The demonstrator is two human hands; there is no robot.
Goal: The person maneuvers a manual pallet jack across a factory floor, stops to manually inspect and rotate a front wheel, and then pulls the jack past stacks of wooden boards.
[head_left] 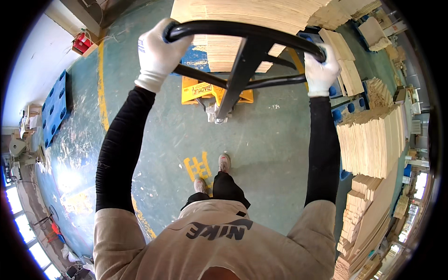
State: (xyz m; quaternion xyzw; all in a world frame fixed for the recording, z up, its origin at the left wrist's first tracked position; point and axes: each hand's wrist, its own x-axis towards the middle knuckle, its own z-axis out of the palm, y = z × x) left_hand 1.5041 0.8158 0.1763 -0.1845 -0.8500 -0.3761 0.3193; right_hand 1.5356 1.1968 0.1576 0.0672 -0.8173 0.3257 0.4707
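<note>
Beige shirt cloth (210, 254) is filling the bottom of the frame. Above it, both gloved hands are clasping the black handle (219, 28): the left hand (161, 56) is gripping its end at the upper left, the right hand (322, 70) its end at the upper right. Its long top bar is running crosswise between them, dipping toward the right, while the shaft (239, 70) is slanting down and left to the yellow pallet truck (190, 92). That truck is sitting in the upper middle, nearer the left hand in the picture. Beyond, a blue pallet (195, 57) is lying beneath a stack of pale boards (247, 10).
</note>
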